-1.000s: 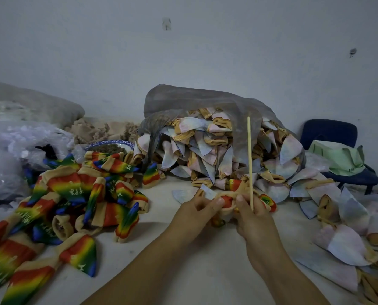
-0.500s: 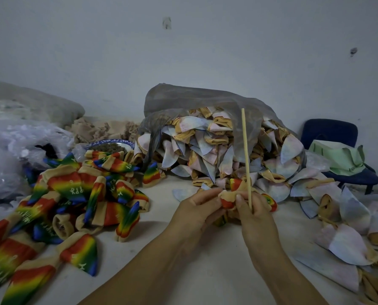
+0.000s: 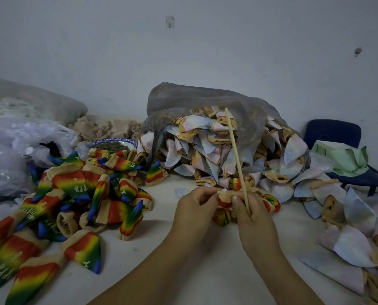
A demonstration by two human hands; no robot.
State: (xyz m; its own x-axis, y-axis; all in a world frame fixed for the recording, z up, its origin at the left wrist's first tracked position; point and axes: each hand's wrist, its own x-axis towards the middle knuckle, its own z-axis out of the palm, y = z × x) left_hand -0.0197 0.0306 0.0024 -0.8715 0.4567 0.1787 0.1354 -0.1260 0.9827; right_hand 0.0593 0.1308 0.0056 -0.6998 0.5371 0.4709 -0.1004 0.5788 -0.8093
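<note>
Head view: your hands meet at centre, just above the counter (image 3: 183, 274), on the near side of the big heap.
- Your left hand (image 3: 195, 205) pinches the fabric piece (image 3: 224, 197) from the left, fingers curled at its tan rim.
- Your right hand (image 3: 253, 219) grips the same piece from the right, thumb on top, and clamps the stick (image 3: 235, 155) against its fingers.
- So both hands are closed on the piece, and the right one carries the stick too.
- The stick's lower end sits in your right hand. The shaft runs up and tilts a bit left, with its tip in front of the grey plastic bag (image 3: 205, 100).
- The fabric piece is bunched between the two hands, tan edge up, red and rainbow print below.
- Can't tell whether the stick's end is inside the piece.

Around it:
- Left of your hands, the rainbow pile (image 3: 77, 190) of same-print pieces spreads over the counter to the near-left edge.
- Far centre, the grey plastic bag lies open toward you. Pale pieces (image 3: 205, 150) spill out of it and trail down the right side to the near right.
- A blue-rimmed dish (image 3: 114, 142) sits on the far side, between the rainbow pile and the bag.
- Clear plastic bags (image 3: 18, 146) are far left.
- A blue chair (image 3: 333, 133) is far right, with a green cloth (image 3: 342, 159) on its seat.
</note>
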